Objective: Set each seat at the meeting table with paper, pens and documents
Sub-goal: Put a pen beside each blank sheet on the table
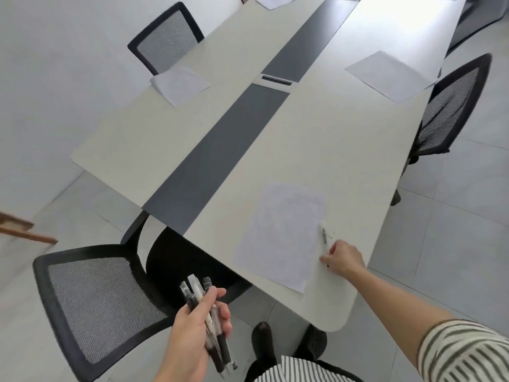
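My left hand grips a bundle of several pens below the table's near edge. My right hand reaches over the long white table and pinches the near end of a single pen lying on the table, right beside a sheet of paper at the near seat. More paper stacks lie at the far left seat, the far right seat and the table's far end.
A dark grey strip with a cable slot runs down the table's middle. Black mesh chairs stand at near left, far left and right. A wooden frame pokes in at the left. My shoes are on the tiled floor.
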A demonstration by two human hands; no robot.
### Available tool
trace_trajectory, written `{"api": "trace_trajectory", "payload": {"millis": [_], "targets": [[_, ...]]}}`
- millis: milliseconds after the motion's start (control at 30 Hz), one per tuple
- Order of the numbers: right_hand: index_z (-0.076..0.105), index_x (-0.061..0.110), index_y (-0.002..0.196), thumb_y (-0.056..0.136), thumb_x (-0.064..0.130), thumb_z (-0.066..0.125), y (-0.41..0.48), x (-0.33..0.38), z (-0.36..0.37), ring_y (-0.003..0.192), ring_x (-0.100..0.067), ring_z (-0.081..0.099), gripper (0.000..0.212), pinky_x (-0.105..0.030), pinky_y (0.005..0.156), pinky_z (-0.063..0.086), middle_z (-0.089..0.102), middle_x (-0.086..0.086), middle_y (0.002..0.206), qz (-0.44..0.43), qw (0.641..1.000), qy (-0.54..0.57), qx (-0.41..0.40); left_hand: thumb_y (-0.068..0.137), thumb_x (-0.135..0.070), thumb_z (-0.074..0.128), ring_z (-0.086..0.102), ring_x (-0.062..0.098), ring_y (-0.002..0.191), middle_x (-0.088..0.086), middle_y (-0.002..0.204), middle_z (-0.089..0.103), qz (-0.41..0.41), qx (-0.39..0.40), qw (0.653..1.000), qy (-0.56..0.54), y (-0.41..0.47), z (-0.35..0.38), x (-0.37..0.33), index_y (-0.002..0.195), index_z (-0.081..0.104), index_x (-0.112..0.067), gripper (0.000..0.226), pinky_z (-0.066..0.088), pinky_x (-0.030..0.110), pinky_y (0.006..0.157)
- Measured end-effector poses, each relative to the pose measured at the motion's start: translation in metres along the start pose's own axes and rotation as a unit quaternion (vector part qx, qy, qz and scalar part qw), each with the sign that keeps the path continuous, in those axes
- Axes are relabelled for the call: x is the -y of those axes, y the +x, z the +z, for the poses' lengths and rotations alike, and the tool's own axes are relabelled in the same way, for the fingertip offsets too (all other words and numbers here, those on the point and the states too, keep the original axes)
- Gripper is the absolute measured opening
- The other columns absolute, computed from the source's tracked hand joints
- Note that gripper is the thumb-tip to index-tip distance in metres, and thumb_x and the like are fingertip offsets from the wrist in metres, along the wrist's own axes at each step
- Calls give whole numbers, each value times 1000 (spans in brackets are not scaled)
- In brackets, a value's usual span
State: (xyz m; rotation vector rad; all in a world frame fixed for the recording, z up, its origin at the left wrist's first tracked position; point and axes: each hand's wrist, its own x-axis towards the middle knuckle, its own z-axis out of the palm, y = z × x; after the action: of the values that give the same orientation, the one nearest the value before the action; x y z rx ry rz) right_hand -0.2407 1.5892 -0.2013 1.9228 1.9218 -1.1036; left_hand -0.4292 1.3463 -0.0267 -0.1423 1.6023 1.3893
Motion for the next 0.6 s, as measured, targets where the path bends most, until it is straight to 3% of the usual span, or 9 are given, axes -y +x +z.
{"api": "trace_trajectory", "payload": {"millis": [133, 233, 333, 400, 500, 600], "targets": [[55, 15, 100, 85, 41, 64, -7, -4, -8, 88, -21, 60, 31, -35, 77, 52, 66, -1, 98, 7, 1000, 5, -13, 92, -21, 56, 53, 18, 49, 8, 61, 57, 18, 35, 999, 20, 17, 13, -16, 95, 66, 1, 24, 44, 31, 50], [56, 22, 111, 86, 50, 62, -31, -10, -19, 87, -17, 62, 39, -31, 70, 49, 65, 3, 101, -4, 999, 45, -26, 78, -29, 66, 50, 17, 56, 6, 64, 53, 16, 82, 995, 59, 33, 23, -28, 88, 71, -2, 29, 42, 32, 56], [60, 25, 108, 87, 49, 62, -68, -16, -30, 79, -12, 65, 32, -26, 62, 46, 66, 7, 91, -31, 993, 113, -31, 69, -35, 71, 47, 17, 64, 5, 69, 50, 26, 135, 982, 126, 48, 43, -37, 77, 76, -10, 26, 39, 32, 65], [64, 25, 104, 88, 45, 64, -96, -20, -37, 75, -11, 67, 26, -27, 65, 51, 67, 7, 85, -53, 987, 147, -40, 69, -33, 72, 45, 18, 65, 2, 66, 49, 35, 173, 970, 169, 55, 60, -39, 80, 74, -7, 28, 38, 32, 69], [67, 27, 100, 87, 42, 66, -137, -26, -49, 69, -8, 68, 21, -27, 70, 57, 69, 5, 80, -80, 976, 198, -50, 73, -22, 73, 33, 15, 48, 2, 55, 41, 27, 242, 954, 176, 55, 92, -37, 85, 61, -1, 27, 32, 26, 46], [68, 27, 97, 89, 38, 66, -173, -30, -65, 69, -6, 67, 14, -16, 64, 51, 71, 5, 78, -100, 955, 271, -69, 70, -22, 76, 35, 15, 44, 8, 58, 49, 32, 292, 937, 190, 48, 125, -31, 86, 62, 2, 32, 29, 24, 38]]}}
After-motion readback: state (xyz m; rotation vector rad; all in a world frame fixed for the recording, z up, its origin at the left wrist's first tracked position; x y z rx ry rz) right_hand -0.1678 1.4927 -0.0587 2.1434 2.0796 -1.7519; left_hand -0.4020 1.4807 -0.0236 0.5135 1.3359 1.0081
